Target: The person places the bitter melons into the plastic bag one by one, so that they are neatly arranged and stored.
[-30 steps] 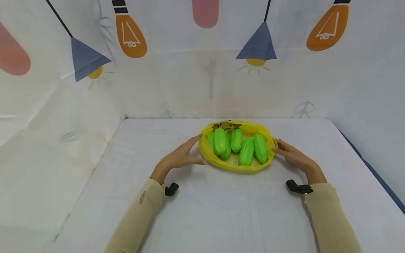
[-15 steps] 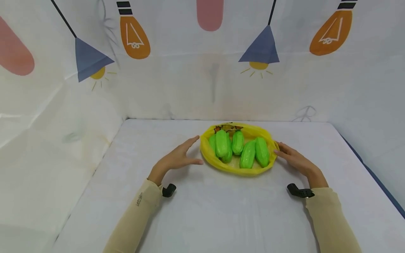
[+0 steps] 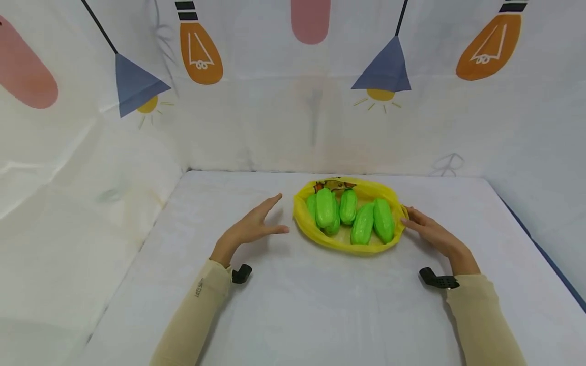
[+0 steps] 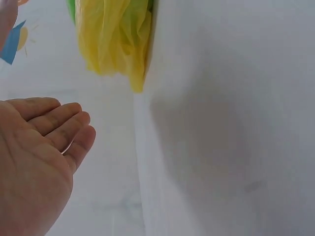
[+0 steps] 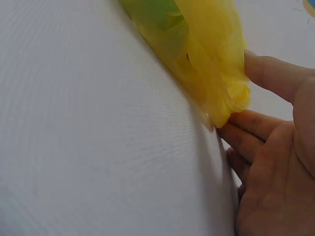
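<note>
A yellow plastic bag (image 3: 348, 248) lies mouth-up on the white table, its rim spread into a wide oval. Inside it are several bright green, oblong vegetable-shaped pieces (image 3: 383, 220). To the left of the bag, my left hand (image 3: 244, 229) is held apart from it, thumb and fingers spread with nothing between them. The left wrist view shows its palm and extended fingers (image 4: 64, 123) below the hanging yellow side. My right hand (image 3: 435, 234) touches the bag's right end. In the right wrist view, thumb and fingertips (image 5: 241, 137) rest at the crumpled yellow edge (image 5: 236, 98), set wide apart.
White sheeting with printed lamps (image 3: 383, 66) and bulbs (image 3: 201, 53) rises behind and beside the white table (image 3: 316, 305). The bag lies close to the table's back edge. A black wrist camera (image 3: 241, 273) sits on the left wrist, another black camera (image 3: 437, 278) on the right.
My left hand has drawn away from the bag to the left, widening the gap. My right hand stays at the bag's right end. The whole head view has shifted slightly.
</note>
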